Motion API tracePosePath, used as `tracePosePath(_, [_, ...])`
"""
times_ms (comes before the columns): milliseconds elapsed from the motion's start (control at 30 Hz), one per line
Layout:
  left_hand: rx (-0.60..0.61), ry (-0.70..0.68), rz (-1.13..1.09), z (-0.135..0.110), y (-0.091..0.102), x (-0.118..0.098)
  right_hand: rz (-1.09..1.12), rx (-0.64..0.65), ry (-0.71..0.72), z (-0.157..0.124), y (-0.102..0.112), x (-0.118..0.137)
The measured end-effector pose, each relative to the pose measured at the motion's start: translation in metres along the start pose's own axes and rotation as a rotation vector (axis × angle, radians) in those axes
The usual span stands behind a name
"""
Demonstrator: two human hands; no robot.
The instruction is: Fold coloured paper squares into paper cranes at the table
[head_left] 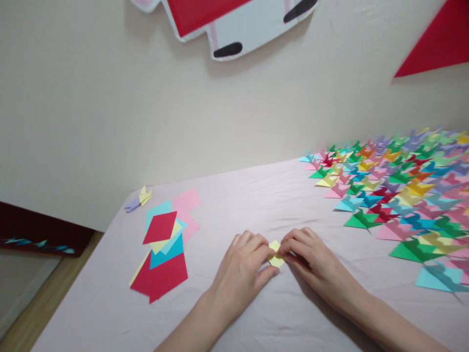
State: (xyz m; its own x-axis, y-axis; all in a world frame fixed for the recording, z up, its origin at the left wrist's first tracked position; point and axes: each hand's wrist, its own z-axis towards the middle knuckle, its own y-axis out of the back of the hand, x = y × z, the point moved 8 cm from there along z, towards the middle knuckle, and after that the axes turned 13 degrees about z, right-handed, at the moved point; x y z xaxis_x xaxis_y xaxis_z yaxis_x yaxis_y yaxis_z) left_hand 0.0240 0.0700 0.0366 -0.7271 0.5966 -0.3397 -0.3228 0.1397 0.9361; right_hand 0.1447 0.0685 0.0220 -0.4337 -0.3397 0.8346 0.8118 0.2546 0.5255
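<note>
A small piece of folded yellow paper [277, 262] lies on the cloth-covered surface between my two hands. My left hand [246, 258] rests at its left side, index fingertip and thumb on the paper's edge, the other fingers curled. From the right, my right hand [315, 260] pinches the upper right edge of the same paper, its fingers pressed together. The fingertips cover parts of the paper, so its exact fold is hard to make out.
Loose coloured paper squares [166, 279] lie in a pile at left. Beyond them sit a few small folded pieces [142, 198]. Rows of coloured folded paper birds [383, 212] fill the right side. A wall [227, 117] with cut-out decorations [256, 24] rises behind.
</note>
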Motion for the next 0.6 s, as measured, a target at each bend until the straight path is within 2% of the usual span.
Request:
tracePosePath(167, [0.003,0.008,0.031,0.0003,-0.0005,-0.0018,-0.001,-0.024,-0.014,-0.0007,0.0009,-0.0024])
tracePosePath(400, [-0.021,0.087,-0.120,0.0014,-0.0005,0.0058,0.005,0.031,-0.025,-0.0003,0.0010,0.0027])
tracePosePath(600, [-0.038,0.112,-0.158,0.0004,-0.0001,0.0068,0.042,0.050,-0.060,0.0009,0.0049,0.0019])
